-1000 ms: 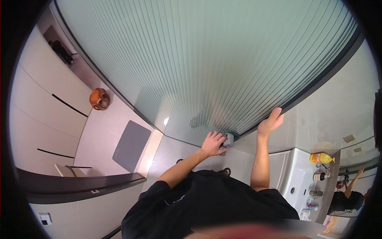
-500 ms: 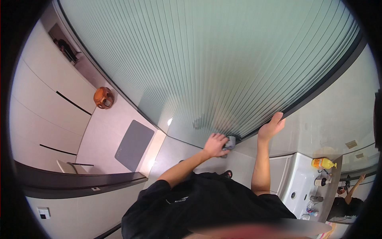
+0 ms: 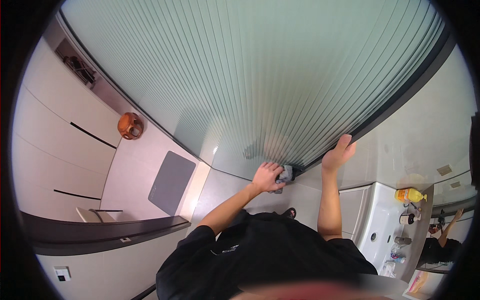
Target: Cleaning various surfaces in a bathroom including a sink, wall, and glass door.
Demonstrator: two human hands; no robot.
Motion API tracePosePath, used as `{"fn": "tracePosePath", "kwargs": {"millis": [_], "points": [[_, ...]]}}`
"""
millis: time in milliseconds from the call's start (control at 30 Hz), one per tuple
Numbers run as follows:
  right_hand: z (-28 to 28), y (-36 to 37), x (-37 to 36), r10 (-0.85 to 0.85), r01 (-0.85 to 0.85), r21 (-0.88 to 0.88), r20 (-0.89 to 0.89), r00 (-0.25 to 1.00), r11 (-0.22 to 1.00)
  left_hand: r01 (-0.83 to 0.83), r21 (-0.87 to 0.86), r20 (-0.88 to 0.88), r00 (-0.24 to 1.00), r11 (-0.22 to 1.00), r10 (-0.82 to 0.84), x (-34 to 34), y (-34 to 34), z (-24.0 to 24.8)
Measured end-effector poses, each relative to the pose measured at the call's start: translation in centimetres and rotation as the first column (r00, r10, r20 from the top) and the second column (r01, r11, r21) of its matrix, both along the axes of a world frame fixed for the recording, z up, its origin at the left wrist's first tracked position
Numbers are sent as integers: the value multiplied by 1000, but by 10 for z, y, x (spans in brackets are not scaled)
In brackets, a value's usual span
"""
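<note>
A large ribbed glass door (image 3: pixel 240 80) with a dark frame (image 3: pixel 390 117) stands in front of me. My left hand (image 3: pixel 266 176) presses a crumpled grey cloth (image 3: pixel 285 173) near the lower end of the glass, next to the frame. Its fingers are bent over the cloth and partly cover it. On the right, my right hand (image 3: pixel 339 154) grips the frame's edge, thumb uppermost; the other fingers are mostly hidden.
At the right is a white washbasin (image 3: pixel 379 220), with a yellow pump bottle (image 3: pixel 410 195) and other bottles beside it. A grey mat (image 3: pixel 172 182) lies on the floor at left, beyond a raised threshold. A brown wooden stool (image 3: pixel 130 126) stands farther off.
The view has shifted slightly. My left hand and the cloth have moved a little left along the glass; my right hand still grips the frame.
</note>
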State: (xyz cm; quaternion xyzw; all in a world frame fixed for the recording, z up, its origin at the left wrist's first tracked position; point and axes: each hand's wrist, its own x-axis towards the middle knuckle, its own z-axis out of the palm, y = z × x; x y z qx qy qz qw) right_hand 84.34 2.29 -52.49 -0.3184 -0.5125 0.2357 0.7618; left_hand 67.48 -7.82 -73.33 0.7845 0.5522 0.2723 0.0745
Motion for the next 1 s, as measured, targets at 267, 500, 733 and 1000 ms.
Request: {"fn": "tracePosePath", "kwargs": {"millis": [267,500,733,1000], "points": [[-8,1,8,57,-58,1,43,997,998,115,0,28,993,993,-115,-17,1,5],[-8,-5,5,65,-64,-54,23,998,996,68,-85,-49,996,994,-73,3,2,12],[-6,6,4,-5,5,23,3,1000,1000,36,-61,-12,999,997,-37,-12,7,6],[-3,1,0,5,-5,15,22,1000,1000,-32,-16,4,999,999,32,7,3,8]]}}
